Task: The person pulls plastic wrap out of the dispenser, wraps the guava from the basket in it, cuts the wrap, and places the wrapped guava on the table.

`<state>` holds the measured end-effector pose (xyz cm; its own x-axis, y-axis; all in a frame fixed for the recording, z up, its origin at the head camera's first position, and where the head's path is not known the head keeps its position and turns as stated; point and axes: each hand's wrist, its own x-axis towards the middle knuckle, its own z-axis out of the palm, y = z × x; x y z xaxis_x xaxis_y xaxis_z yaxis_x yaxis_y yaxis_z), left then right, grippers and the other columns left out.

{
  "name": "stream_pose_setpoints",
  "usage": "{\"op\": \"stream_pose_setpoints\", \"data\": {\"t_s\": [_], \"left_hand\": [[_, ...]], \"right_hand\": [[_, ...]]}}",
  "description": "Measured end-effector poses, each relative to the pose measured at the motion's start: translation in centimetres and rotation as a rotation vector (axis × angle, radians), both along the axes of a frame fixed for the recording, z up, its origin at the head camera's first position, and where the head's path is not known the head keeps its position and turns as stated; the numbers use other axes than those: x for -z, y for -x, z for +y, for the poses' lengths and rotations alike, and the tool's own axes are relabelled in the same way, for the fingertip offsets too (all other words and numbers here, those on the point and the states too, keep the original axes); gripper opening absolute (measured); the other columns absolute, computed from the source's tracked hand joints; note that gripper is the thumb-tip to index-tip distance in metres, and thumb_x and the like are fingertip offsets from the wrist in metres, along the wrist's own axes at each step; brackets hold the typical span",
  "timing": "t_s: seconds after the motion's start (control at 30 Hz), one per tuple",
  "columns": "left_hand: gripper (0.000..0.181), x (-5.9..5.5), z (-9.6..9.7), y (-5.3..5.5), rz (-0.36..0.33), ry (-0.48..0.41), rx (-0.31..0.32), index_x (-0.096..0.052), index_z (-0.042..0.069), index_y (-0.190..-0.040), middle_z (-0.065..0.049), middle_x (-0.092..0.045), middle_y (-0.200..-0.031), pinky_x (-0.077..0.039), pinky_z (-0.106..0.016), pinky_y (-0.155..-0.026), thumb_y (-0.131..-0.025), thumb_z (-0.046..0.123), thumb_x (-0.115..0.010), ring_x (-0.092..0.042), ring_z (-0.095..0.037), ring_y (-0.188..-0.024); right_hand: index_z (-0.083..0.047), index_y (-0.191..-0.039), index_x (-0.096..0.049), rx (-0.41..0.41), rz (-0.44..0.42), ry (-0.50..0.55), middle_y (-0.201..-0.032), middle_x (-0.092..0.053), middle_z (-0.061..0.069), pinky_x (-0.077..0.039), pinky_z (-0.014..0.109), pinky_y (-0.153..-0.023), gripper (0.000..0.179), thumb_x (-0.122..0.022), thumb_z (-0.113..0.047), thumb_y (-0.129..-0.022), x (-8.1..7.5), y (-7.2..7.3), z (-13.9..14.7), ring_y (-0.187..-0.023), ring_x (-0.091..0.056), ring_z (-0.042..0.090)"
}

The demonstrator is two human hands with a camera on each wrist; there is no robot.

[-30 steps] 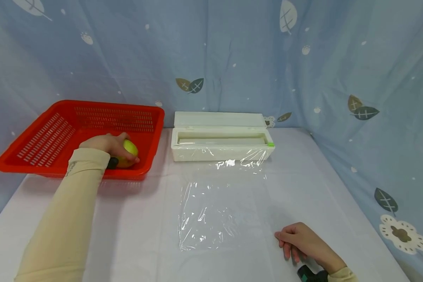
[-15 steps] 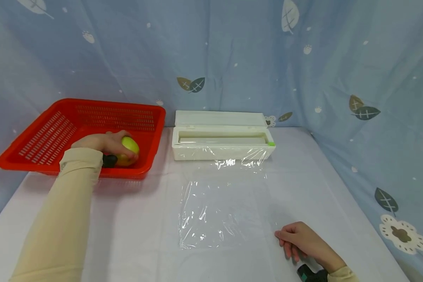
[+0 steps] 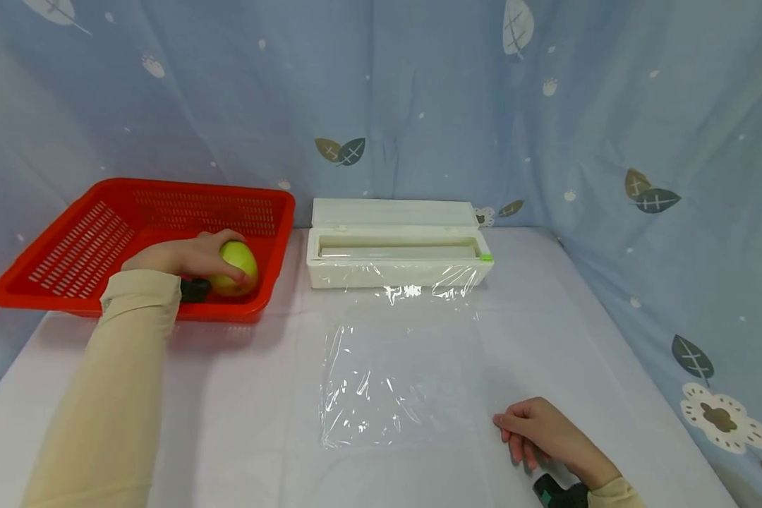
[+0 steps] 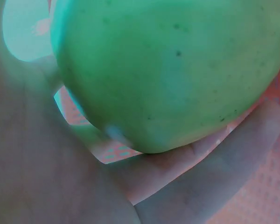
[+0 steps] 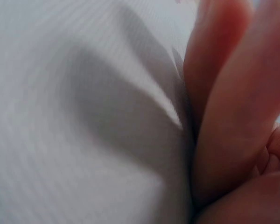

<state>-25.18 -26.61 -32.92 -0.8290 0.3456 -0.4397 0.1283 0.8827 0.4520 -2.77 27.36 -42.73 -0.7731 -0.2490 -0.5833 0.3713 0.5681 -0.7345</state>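
Note:
My left hand [image 3: 193, 255] is inside the red basket [image 3: 268, 293], with its thumb and fingers around a yellow-green apple [image 3: 240, 262]. In the left wrist view the apple [image 4: 172, 70] fills much of the picture, its speckled skin against my fingers [image 4: 224, 163]. My right hand [image 3: 540, 430] rests on the white tablecloth at the lower right, fingers loosely curled, holding nothing that I can see. The right wrist view shows its fingers [image 5: 238, 107] close against the cloth [image 5: 51, 140]. Left of that hand lies a sheet of clear plastic wrap [image 3: 375, 388].
At the back middle stands a white plastic wrap box [image 3: 387, 274], lid [image 3: 394, 213] raised, a roll inside. The sheet runs from it over the front edge onto the table. A green piece [image 3: 486, 257] sits at its right end. A blue patterned curtain [image 3: 419, 92] hangs behind.
The apple has come up slightly in my left hand and more of it shows; it is still within the basket. My right hand and the plastic wrap have stayed in place.

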Motion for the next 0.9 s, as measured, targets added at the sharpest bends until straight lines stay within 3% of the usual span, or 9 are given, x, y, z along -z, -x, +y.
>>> {"op": "stream_pose_setpoints", "data": {"t_s": [0.27,0.57,0.9], "left_hand": [[0.083,-1.7,-0.3,-0.6,0.078,-0.063,-0.039,-0.026,0.014,-0.133,-0.019,-0.030,-0.120,-0.043,-0.044,-0.070,-0.071,0.050,-0.068,-0.029,-0.035,-0.106],[0.081,-4.1,-0.6,-2.2,0.091,-0.260,-0.097,-0.020,0.022,-0.136,-0.015,-0.028,-0.126,-0.047,-0.043,-0.070,-0.074,0.043,-0.069,-0.034,-0.034,-0.107],[0.079,-6.8,2.1,-3.9,0.131,-0.355,-0.090,-0.022,0.037,-0.133,-0.002,-0.033,-0.123,-0.044,-0.042,-0.076,-0.071,0.045,-0.071,-0.040,-0.025,-0.105]], "right_hand": [[-0.004,-0.071,-0.058,-0.007,0.014,-0.016,-0.054,-0.059,0.008,-0.030,0.022,-0.033,0.043,-0.054,-0.044,-0.085,0.0,0.0,0.0,-0.036,-0.048,0.010],[-0.003,-0.071,-0.059,-0.005,0.004,0.002,-0.054,-0.059,0.008,-0.030,0.021,-0.033,0.043,-0.054,-0.043,-0.085,-0.2,0.0,-0.2,-0.035,-0.048,0.010],[-0.003,-0.072,-0.058,-0.007,0.016,-0.019,-0.054,-0.059,0.009,-0.030,0.022,-0.033,0.043,-0.053,-0.044,-0.085,-0.2,0.0,-0.2,-0.035,-0.048,0.011]]}}
